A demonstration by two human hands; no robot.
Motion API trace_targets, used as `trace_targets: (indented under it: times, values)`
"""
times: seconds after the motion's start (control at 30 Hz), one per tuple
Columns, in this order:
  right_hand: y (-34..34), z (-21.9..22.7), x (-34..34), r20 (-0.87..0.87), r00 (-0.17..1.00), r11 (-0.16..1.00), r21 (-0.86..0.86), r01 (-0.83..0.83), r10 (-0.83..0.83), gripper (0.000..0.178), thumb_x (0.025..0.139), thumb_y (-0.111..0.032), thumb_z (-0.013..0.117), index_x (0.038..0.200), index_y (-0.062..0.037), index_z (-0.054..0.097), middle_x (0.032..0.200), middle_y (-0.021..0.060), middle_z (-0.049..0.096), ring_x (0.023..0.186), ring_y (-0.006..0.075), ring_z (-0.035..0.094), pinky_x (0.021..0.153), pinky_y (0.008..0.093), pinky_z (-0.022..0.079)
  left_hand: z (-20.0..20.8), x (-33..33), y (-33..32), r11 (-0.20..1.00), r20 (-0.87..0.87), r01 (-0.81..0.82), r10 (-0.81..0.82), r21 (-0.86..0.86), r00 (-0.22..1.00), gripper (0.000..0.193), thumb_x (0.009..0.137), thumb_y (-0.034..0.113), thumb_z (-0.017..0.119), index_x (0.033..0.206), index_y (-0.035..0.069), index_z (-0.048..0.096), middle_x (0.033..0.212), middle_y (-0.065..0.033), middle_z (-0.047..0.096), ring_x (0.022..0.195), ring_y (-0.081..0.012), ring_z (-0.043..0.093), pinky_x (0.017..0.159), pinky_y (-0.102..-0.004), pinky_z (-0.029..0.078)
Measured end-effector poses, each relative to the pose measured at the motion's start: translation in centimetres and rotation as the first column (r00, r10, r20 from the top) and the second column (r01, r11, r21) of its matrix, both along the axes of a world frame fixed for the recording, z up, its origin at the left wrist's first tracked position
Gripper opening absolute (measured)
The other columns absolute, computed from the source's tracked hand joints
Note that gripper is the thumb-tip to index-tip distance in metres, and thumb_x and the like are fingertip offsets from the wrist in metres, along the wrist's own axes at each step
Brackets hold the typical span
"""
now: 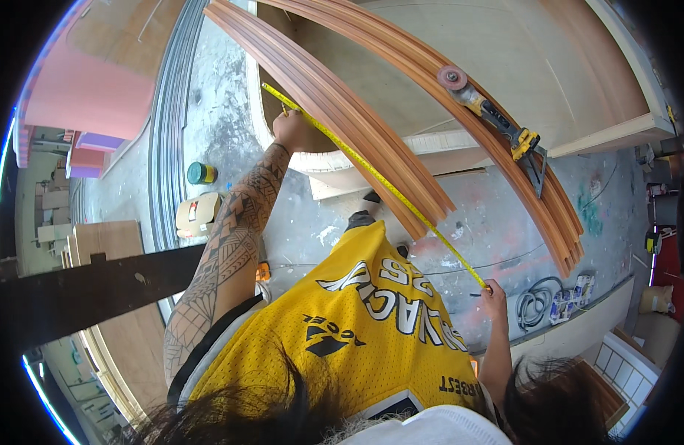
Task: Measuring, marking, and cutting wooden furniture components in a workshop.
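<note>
Yellow tape measure (pixel 372 171) — from right fingers (pixel 491 289) to beyond left fingers (pixel 288 121)

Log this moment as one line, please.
Left hand: near yellow tape measure's far end | Right hand: holding near end | Tape: across left wood strips | Angle grinder: on right wood strips

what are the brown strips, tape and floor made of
Strips: wood or wood-look composite, satin, with reddish-brown streaked ridges; can't tell which. Tape: probably coated metal, smooth yellow, thin and marked. Floor: likely concrete, dull grey, paint-stained.
</note>
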State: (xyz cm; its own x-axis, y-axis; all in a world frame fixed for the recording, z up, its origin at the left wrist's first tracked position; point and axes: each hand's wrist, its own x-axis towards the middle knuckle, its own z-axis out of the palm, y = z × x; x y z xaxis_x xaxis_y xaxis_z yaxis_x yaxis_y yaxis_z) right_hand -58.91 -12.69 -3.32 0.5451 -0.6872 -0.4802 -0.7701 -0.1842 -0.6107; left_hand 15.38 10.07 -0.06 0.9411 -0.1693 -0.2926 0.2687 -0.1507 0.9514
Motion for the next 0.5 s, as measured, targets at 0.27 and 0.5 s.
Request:
trace_targets:
  times: [0.27, 0.5]
  values:
    - [3.2, -0.9, 11.2, 0.019, 0.989, 0.963, 0.229, 0.141, -0.15, 0.022, 0.095, -0.018, 0.063, 0.105, 0.0001, 0.072, 0.074, 0.0032, 0.061, 0.066, 0.0133, 0.055, 0.06, 0.032, 0.044, -5.9, 2.9, -3.1, 0.948, -0.22, 0.143, -0.08, 0.285, 0.972, 0.06, 0.096, 0.052, 0.075, 0.109, -0.005, 0.063, 0.076, -0.0053, 0.058, 0.052, -0.0162, 0.05, 0.044, -0.0366, 0.04]
    - [2.8, 1.2, 15.9, 0.005, 0.987, 0.962, 0.222, 0.158, -0.163, 0.024, 0.098, -0.022, 0.065, 0.105, 0.0005, 0.072, 0.077, 0.0059, 0.065, 0.071, 0.0141, 0.058, 0.066, 0.0326, 0.046, -10.8, 1.9, -4.1, 0.988, -0.461, 0.113, -0.149, -0.104, 0.875, 0.038, 0.106, 0.042, 0.068, 0.093, 0.006, 0.063, 0.067, -0.0007, 0.052, 0.049, -0.0152, 0.042, 0.045, -0.0317, 0.034]
